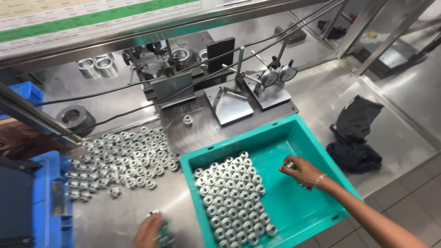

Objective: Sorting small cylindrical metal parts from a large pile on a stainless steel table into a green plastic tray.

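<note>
My right hand (301, 171) reaches into the teal tray (317, 147) and holds small metal rings, one showing at the fingertips (289, 164). Rows of several shiny metal rings (232, 193) fill the tray's left half. My left hand (149, 232) is at the bottom edge on the steel table, closed around a few metal rings (161, 234). A large spread of the same rings (124, 156) lies on the table to the left of the tray.
Dial gauges (278, 76) on a fixture plate (229, 108) stand behind the tray, with one ring (187, 120) on the dark base. A black cloth (354, 135) lies right. Blue bins (48, 202) sit left. A dark ring block (76, 118) and larger cylinders (97, 67) are at back left.
</note>
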